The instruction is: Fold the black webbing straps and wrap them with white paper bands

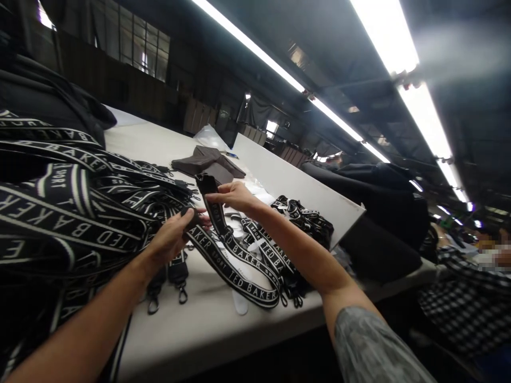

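Note:
My left hand [172, 235] is closed around one end of a black strap [235, 266] with white lettering. My right hand [233, 196] pinches the same strap higher up, just below its black end tab [206, 184]. The strap loops down over the white table [207, 324] between my forearms. To my left a large heap of like straps [67, 213] covers the table. Two strap ends with metal clips [167, 290] hang from under my left hand.
A smaller bundle of straps [303, 215] lies to the right, next to an upright white board [303, 186]. Dark folded cloth [207, 162] lies farther back. Black fabric [383, 213] is piled beyond the board. A person in a checked shirt [467, 287] is at the right edge.

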A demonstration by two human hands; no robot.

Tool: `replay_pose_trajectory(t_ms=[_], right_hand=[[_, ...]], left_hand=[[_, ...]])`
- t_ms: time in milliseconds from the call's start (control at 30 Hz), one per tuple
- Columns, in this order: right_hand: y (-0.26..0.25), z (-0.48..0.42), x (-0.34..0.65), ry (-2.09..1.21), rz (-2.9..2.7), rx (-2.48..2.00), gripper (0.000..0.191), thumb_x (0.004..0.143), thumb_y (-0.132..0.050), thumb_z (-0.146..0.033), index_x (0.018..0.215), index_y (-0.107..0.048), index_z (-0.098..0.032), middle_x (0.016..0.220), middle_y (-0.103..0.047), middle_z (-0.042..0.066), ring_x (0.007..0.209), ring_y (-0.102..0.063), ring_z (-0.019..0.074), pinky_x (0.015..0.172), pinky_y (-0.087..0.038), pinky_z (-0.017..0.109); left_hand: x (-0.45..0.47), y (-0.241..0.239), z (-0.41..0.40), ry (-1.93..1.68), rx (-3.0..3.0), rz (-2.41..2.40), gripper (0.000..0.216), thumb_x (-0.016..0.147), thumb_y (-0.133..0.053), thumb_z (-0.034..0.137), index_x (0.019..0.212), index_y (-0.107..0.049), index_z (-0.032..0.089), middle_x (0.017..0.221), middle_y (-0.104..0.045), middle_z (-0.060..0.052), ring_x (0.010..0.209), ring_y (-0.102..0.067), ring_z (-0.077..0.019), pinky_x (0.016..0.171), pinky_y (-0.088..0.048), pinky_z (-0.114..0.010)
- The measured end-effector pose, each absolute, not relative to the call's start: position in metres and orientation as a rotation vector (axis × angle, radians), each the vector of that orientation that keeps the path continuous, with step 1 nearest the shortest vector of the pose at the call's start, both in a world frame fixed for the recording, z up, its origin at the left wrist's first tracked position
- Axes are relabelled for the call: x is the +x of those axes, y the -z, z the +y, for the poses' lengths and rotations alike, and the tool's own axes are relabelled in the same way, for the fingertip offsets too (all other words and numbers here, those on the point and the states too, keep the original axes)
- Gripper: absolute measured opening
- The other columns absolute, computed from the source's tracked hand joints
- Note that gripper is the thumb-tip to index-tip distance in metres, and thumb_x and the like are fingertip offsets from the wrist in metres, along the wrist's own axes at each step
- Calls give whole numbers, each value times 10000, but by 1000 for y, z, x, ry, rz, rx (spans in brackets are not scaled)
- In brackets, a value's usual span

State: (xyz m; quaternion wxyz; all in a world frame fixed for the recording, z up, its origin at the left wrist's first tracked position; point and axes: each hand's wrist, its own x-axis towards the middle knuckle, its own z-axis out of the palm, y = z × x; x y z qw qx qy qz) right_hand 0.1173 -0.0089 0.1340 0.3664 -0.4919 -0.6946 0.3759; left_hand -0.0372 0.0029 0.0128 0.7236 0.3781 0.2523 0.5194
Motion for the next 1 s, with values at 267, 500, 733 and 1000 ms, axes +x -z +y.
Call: replay_pose_trajectory(t_ms=[267, 500, 733, 1000], right_hand=[[-80, 49, 82, -1142, -1473, -1256, 382, 708, -823, -411, 605, -568, -145, 537, -518, -48, 501, -445, 67, 478, -356, 197], [-57, 55, 89, -1407, -1557, -1397, 322, 769, -781, -316, 612, -565, -135, 488, -513, -48, 433, -409, 64, 424, -298, 198], [-49, 40, 106, -1511, -1760, -1324, 346, 626, -863, -390, 647, -642, -125, 630, -593, -17, 578, -497, 84, 498, -335, 196], [-41, 4, 114, -1642, -1819, -1206, 375, 662, -843, -428, 702, -634, -119, 659, -626, -13, 588, -535, 75, 538, -397, 183]], left_hand=[[-31, 1, 11, -1092, 781, 735, 222, 863, -667, 267, 984, -697, 84, 793, -727, -120, 730, -709, -231, 624, -577, -283], [-32, -1, 23, -1370, 328, 645, 276, 996, -410, 199, 1001, -649, 59, 814, -712, -128, 732, -707, -210, 706, -610, -338], [-35, -8, 26, -1365, 304, 602, 414, 1026, -319, 305, 1008, -640, 44, 874, -708, -165, 831, -705, -231, 790, -601, -403], [-40, -12, 16, -1375, 505, 565, 169, 891, -499, 27, 830, -649, 75, 756, -690, -100, 711, -693, -176, 704, -604, -293]])
